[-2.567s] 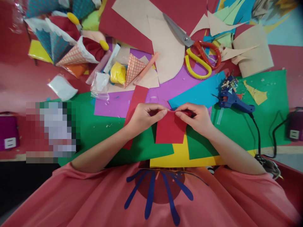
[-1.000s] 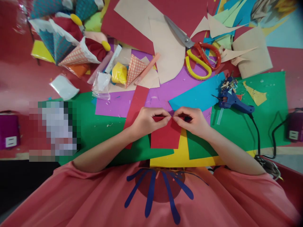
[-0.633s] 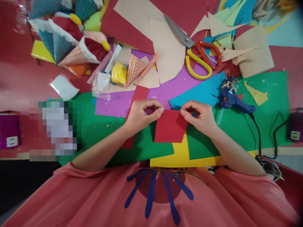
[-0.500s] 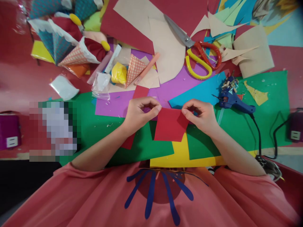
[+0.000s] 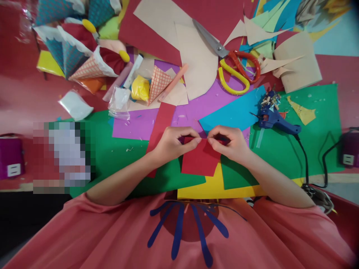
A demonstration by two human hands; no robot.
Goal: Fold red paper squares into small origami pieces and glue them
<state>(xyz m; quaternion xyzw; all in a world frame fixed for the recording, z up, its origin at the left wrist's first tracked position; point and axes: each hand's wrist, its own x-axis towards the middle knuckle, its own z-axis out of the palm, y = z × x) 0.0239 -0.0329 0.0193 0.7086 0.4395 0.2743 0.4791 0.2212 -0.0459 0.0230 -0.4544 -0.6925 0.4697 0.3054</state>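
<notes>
Both hands pinch the top edge of a small, roughly square piece of red craft sheet, which hangs down in front of me. My left hand grips it near the middle of that edge, thumb against fingers. Close beside it, my right hand pinches the same edge, the fingertips only a short gap apart. A longer red strip lies partly under my left hand. Beneath the hands are a green sheet and a yellow sheet.
Large scissors with red and yellow handles lie beyond my hands. A blue glue gun with a black cord rests at right. Fabric-covered cones, a marker and a small bag of yellow clay-like material are at back left.
Both hands have come toward my body and closer together along the top edge of the red piece. The red piece has shifted slightly toward me.
</notes>
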